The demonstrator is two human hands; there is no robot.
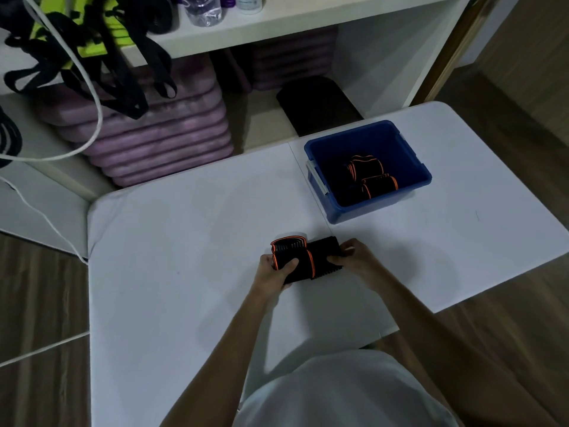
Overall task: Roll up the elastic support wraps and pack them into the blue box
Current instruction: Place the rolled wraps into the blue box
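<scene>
From the head view: gripping a black, orange-edged elastic support wrap [303, 258] over the middle of a white table [184, 226], left hand [275, 270] curling round the rolled end with the thumb lying across the orange-trimmed roll, right hand [354, 257] pinching the ribbed loose end between thumb and fingertips just beside that roll. Holding the wrap partly rolled, the loose ribbed part stretching between the two hands; touching the table or held just above it, cannot tell. Sitting farther back and to the right on the same table, well apart from the hands, a blue box [381, 204] with a pale handle on its left wall, already holding two rolled wraps [369, 175] of the same black with orange edging, lying against each other near the box's middle. Standing beyond the table, a white shelf unit [308, 24] carrying a clear bottle [203, 9], with black straps [129, 72] and a yellow-green item hanging off its left side, a white cord [92, 87] looping down past them. Lying stacked beneath the shelf, purple mats [166, 134], and beside them a dark pad [317, 103] on the floor.
</scene>
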